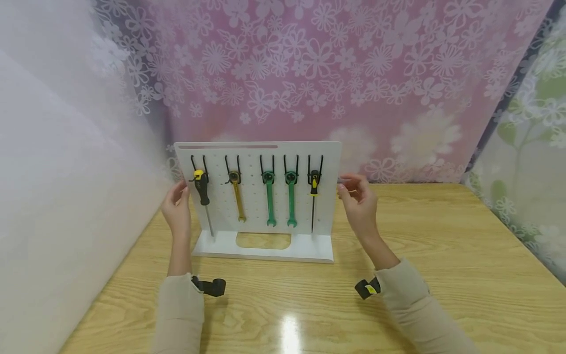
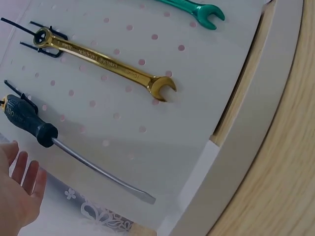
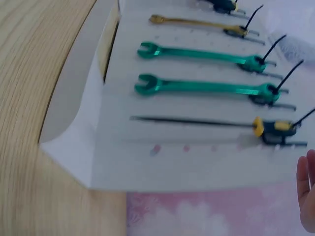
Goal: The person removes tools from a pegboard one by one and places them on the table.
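A white pegboard stand [image 1: 247, 145] stands upright on the table, tools hanging from its black hooks. Beside its left edge is my left hand [image 1: 178, 209], fingers loosely bent near a black-and-yellow flat screwdriver [image 2: 34, 123]; whether they touch the edge I cannot tell. Off the right edge, my right hand [image 1: 360, 204] has thumb and fingers spread apart with nothing seen between them. Nearest to it hangs a thin black-and-yellow screwdriver [image 1: 314, 184]. Between the screwdrivers hang a gold wrench [image 1: 239, 199] and two green wrenches, the left one [image 1: 270, 201] and the right one [image 1: 291, 201].
The stand's base [image 1: 216, 248] has a rounded cutout and rests on a wood-grain table [image 1: 274, 295]. A pink flowered curtain [image 1: 283, 73] hangs behind, and a pale sheet [image 1: 79, 162] is close on the left. Black wrist cameras [image 1: 213, 287] stick out at both cuffs.
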The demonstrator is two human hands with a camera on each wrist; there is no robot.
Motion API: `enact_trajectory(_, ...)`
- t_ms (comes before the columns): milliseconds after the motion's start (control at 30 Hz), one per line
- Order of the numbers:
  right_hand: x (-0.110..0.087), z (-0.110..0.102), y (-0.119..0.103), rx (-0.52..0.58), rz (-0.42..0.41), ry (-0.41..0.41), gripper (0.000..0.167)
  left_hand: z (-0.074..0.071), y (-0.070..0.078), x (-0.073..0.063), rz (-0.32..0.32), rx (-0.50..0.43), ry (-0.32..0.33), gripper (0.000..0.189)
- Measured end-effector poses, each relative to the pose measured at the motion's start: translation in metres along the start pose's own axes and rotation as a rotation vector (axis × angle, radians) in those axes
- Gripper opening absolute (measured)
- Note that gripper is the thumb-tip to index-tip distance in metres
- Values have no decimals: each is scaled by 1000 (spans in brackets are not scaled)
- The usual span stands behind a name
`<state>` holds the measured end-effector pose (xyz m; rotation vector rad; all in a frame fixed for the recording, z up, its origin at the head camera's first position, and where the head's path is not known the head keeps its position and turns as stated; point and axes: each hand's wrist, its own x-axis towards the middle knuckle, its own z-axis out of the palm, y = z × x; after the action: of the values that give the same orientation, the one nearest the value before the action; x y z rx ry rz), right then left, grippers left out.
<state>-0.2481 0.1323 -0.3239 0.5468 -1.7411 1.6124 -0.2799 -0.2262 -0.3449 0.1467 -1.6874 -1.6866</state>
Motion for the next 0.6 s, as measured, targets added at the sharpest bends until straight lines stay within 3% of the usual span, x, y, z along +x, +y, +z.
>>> enact_trajectory(133, -6, 17, -15, 29, -104, -74, 17, 2, -10, -2, -9, -82, -44, 27)
enact_trajectory(300, -16, 45, -27, 18, -135, -208, 18, 3, -23, -2, -103, -125, -140, 37)
enact_trajectory(433, -24, 75, -11, 15, -86, -335, 19, 3, -23, -4, -126, -113, -197, 40)
enact_trajectory(600, -36, 114, 10, -2, 72, -514, 20, 3, -25, -7, -148, -129, -202, 39)
